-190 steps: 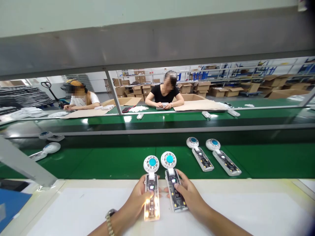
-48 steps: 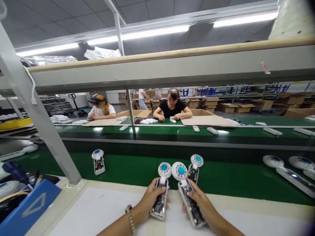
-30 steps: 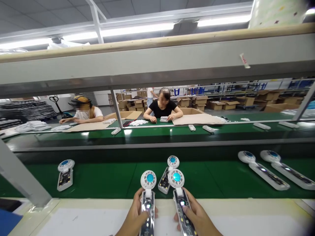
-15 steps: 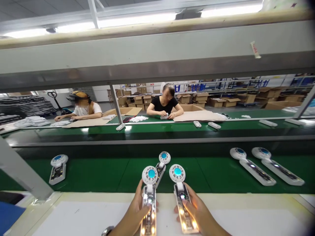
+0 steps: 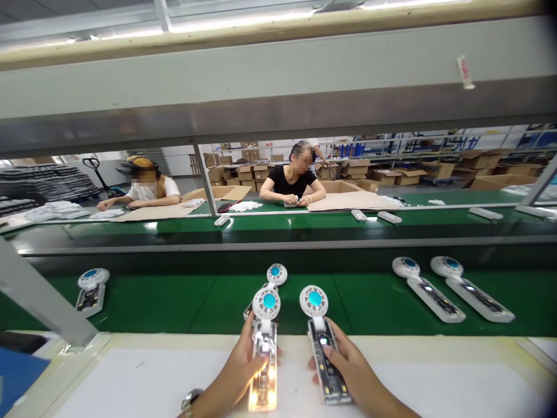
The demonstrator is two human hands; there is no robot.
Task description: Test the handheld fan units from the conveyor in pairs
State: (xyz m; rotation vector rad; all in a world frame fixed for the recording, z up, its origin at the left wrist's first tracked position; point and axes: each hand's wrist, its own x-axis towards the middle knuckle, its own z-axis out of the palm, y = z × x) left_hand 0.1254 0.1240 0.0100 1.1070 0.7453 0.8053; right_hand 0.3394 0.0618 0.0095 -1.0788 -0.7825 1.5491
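My left hand (image 5: 243, 363) is wrapped round a device (image 5: 262, 371) with a clear body, a round white head and a blue centre; its lower lights glow orange. A similar device (image 5: 328, 363) is in my right hand (image 5: 354, 366), thumb on its front; its lower lights are not glowing orange. Both devices are upright, side by side and apart, above the white sheet. Behind the left one, another device (image 5: 277, 274) lies on the green belt (image 5: 165, 296), partly hidden. Two more (image 5: 437, 299) (image 5: 481, 299) lie at the right, and one (image 5: 90, 293) at the left.
A metal post (image 5: 43, 296) stands at the left, beside a blue sheet (image 5: 20, 377). A wide beam (image 5: 261, 87) crosses overhead. Across the belt, two people (image 5: 291, 181) (image 5: 152, 188) work at a far bench with white parts and cardboard.
The orange lights on the device in my right hand have gone out. The devices on the green belt have shifted left in view. The camera view has moved slightly.
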